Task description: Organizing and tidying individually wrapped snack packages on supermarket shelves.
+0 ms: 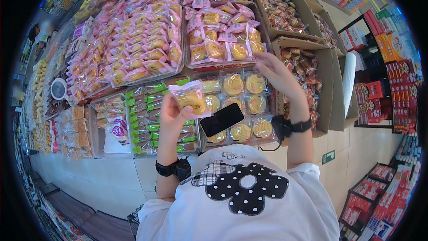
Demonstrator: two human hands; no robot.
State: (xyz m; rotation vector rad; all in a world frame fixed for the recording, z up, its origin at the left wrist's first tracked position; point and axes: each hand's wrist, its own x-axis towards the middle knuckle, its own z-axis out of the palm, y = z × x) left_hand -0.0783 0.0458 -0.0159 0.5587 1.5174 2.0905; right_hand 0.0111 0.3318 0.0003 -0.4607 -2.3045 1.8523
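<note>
The left hand (pixel 170 116) is clamped on 1 packet (pixel 192 99), thumb across its near lower edge, the other fingers mostly hidden behind the film. The packet is raised above the goods, between the green packs (pixel 147 127) and the round cakes (pixel 233 84), just beside the phone (pixel 222 120). The right hand (pixel 274 72) is apart: it shows no held item, and its fingers are spread and partly curled at the near right corner of the tray (pixel 214 66) of pink packs (pixel 238 51). Whether the fingertips touch a pack cannot be determined.

Handling:
1. Hold the packet with light pressure. The cake inside is probably soft and may dent or crumble under a hard pinch.
2. Place the thumb on loose film where possible, clear of the crimped ends.
3. For any contact in the tray, close the right fingertips on the film of 1 pack only. The packs lie close together, and neighbours may drag.
4. Give the phone clearance. It rests on smooth wrapping and could slide if knocked.

Orientation: the packet's long axis runs from upper left to lower right. 1 crimped end points away from the body and slightly left; the opposite end points toward the body, near the phone. The broad face is turned up toward the camera.
</note>
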